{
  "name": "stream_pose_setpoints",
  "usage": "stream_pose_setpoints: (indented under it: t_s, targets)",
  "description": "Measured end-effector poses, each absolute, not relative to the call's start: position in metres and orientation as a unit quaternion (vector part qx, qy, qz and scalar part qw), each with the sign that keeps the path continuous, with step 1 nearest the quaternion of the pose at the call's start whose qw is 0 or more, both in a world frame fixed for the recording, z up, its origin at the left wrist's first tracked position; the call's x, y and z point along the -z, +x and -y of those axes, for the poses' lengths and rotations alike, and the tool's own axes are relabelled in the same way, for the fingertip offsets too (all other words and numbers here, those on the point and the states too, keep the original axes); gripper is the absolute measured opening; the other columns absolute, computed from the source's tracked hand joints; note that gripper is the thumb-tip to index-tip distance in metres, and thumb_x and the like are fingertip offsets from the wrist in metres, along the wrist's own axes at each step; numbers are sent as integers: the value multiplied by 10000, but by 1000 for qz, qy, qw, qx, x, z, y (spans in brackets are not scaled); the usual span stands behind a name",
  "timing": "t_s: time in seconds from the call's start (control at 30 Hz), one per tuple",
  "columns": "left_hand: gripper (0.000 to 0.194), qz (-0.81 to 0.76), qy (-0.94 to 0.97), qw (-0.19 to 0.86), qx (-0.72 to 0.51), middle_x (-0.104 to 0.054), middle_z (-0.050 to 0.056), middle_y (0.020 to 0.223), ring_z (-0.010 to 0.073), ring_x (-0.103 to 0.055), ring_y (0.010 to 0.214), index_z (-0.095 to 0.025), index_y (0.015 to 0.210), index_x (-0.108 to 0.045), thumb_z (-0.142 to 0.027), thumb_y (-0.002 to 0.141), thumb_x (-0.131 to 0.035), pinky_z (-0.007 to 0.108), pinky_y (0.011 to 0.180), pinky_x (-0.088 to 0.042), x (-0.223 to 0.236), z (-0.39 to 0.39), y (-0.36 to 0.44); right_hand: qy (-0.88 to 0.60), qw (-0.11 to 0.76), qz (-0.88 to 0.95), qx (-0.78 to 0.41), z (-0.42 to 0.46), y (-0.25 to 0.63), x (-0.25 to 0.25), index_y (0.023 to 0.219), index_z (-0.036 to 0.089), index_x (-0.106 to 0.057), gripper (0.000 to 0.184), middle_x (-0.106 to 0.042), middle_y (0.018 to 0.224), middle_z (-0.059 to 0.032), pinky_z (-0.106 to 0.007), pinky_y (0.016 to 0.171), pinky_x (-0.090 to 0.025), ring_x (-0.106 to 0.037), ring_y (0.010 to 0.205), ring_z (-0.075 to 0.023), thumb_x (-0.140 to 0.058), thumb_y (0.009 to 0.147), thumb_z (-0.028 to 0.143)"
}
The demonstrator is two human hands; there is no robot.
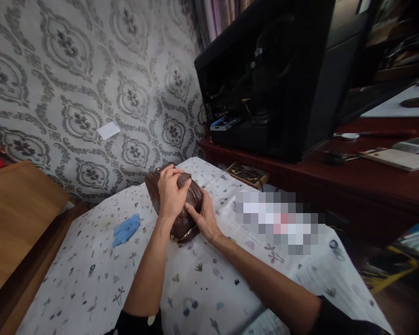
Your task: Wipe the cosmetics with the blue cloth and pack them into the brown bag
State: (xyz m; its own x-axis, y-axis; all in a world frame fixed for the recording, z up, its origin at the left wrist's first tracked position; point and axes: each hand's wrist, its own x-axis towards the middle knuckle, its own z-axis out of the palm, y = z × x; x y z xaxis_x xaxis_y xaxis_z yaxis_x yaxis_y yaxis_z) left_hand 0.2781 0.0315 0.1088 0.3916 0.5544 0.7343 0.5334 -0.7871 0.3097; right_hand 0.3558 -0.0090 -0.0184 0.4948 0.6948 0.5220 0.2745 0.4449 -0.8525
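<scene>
A small brown leather bag [156, 191] lies on a table covered with a white patterned cloth [101, 279]. My left hand [170, 191] rests on top of the bag, its fingers curled over the upper edge near the zip. Against the bag's right side presses my right hand [205, 216], with the thumb and fingers pinched at the zip line. A gold chain [181, 238] shows under the bag's near end.
A blue crumpled cloth [126, 229] lies left of the bag. A dark red desk [370, 186] at right carries an open black computer case [272, 79], a notebook [398, 158] and small items. A wooden surface [17, 214] stands at left. Patterned wallpaper is behind.
</scene>
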Motion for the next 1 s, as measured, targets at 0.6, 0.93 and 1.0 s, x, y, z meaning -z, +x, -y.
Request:
stream_pose_setpoints:
  t_s: [0.6,0.93,1.0]
  targets:
    - [124,-408,814,-10,-412,-641,33,873,228,-588,905,-195,772,-613,-203,890,-651,360,835,-470,-100,-9,207,-510,687,481,-189,11,356,26,1551,178,-219,1112,-315,1579,-201,-573,1224,-239,-301,1475,-353,-724,718,714]
    - [110,-280,820,-51,-497,-639,41,917,219,-562,979,-195,781,-640,-156,881,-667,381,905,-491,-85,-2,210,-521,673,502,-157,12,357,24,1524,142,-263,1036,-379,1521,-215,-561,1206,-280,-359,1434,-359,-683,765,708]
    - [86,-243,838,-87,-481,-644,47,920,225,-558,997,-200,842,-664,-136,895,-641,399,921,-498,-83,1,208,-516,675,503,-157,12,357,24,1520,143,-265,1020,-383,1514,-214,-558,1207,-278,-364,1430,-352,-677,774,704]
